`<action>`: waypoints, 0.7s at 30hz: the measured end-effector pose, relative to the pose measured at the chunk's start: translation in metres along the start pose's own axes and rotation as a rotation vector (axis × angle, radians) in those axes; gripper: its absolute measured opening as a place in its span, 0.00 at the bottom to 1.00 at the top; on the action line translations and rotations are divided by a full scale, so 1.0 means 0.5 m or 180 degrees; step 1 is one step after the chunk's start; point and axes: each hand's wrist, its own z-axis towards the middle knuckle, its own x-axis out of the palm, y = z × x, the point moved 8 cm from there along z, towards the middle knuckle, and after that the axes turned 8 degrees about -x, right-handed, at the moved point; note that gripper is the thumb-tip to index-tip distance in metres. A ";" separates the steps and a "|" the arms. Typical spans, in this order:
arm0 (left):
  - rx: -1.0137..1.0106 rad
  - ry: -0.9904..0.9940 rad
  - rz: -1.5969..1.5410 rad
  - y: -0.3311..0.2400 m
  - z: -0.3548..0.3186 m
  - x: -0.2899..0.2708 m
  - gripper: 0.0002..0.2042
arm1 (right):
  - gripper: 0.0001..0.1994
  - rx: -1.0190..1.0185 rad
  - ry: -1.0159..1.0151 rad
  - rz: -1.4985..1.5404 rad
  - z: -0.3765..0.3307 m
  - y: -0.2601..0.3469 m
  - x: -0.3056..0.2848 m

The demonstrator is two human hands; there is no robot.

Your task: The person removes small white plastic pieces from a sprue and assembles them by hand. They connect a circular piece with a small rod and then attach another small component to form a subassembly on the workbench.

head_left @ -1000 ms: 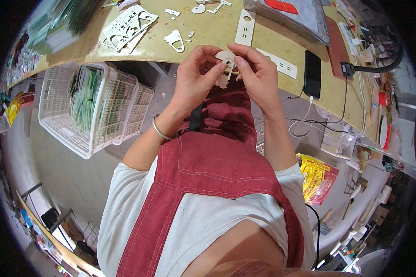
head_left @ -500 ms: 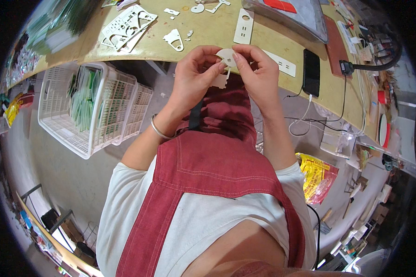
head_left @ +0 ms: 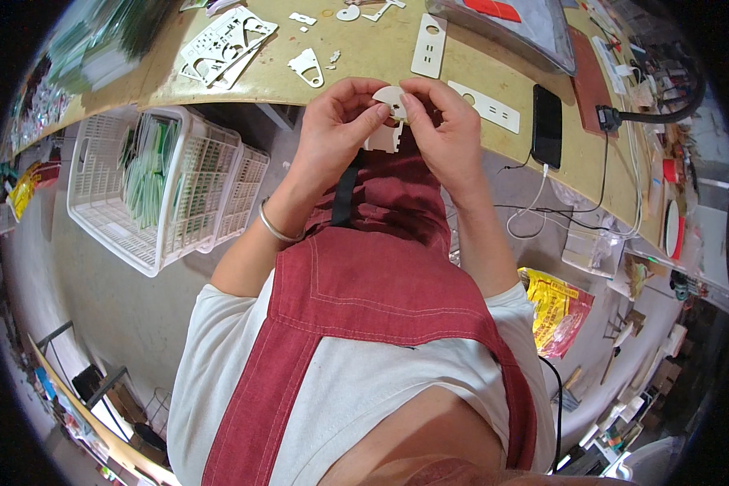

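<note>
Between both hands, just off the table's near edge, is a small cream-white flat assembly: a round disc [head_left: 390, 95] with a small hole, above a notched flat piece [head_left: 385, 138]. My left hand [head_left: 340, 120] pinches it from the left, thumb on the disc's lower edge. From the right, my right hand [head_left: 441, 121] grips the disc with thumb and fingers closed. The fingers hide part of both pieces, so how they join cannot be made out. Beyond my hands lies a loose cut-out with a round hole [head_left: 306, 67].
Punched-out white sheets [head_left: 227, 44] lie at the far left. Two slotted white strips [head_left: 429, 47] and a black phone [head_left: 546, 125] on a cable are to the right, by a grey tray [head_left: 514, 32]. A white plastic crate [head_left: 170, 243] stands on the floor at left.
Both hands have shifted slightly left with the pieces. The disc has turned a little, and more of the notched piece shows below it. My right hand uncovers more of the right strip.
</note>
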 end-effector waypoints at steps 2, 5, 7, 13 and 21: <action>-0.0012 -0.0016 -0.0076 0.000 -0.001 0.000 0.14 | 0.08 0.0010 -0.0009 0.0023 0.000 0.000 0.001; 0.0004 -0.0001 -0.0020 0.002 0.000 0.000 0.14 | 0.08 -0.0131 -0.0008 -0.0143 0.000 0.007 0.001; 0.0004 0.0003 -0.0028 0.001 0.000 0.001 0.14 | 0.08 -0.0167 -0.0019 -0.0196 -0.001 0.008 0.002; -0.0222 -0.0132 -0.0220 0.014 -0.003 -0.020 0.13 | 0.08 -0.0014 -0.0444 -0.0574 0.009 -0.020 -0.086; -0.0920 -0.0180 -0.0988 0.066 0.008 -0.061 0.14 | 0.08 -0.0565 0.0161 -0.1944 -0.001 -0.099 -0.085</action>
